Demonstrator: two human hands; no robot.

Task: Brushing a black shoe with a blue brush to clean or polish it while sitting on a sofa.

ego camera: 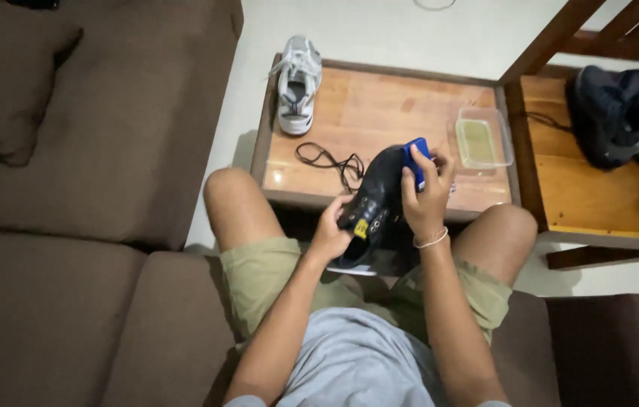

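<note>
A black shoe [380, 200] with its laces removed is held above my lap, toe pointing away. My left hand [330, 230] grips it at the heel opening, beside a small yellow tag. My right hand [426, 196] presses a blue brush [416, 160] against the shoe's upper side near the toe. A black shoelace [330, 160] lies loose on the wooden table [380, 105] just beyond the shoe.
A grey-white sneaker [297, 84] rests on the table's far left corner. A clear plastic container [483, 138] with yellowish liquid sits at the table's right edge. Dark shoes [617, 113] lie on a wooden shelf to the right. A brown sofa [70, 188] fills the left.
</note>
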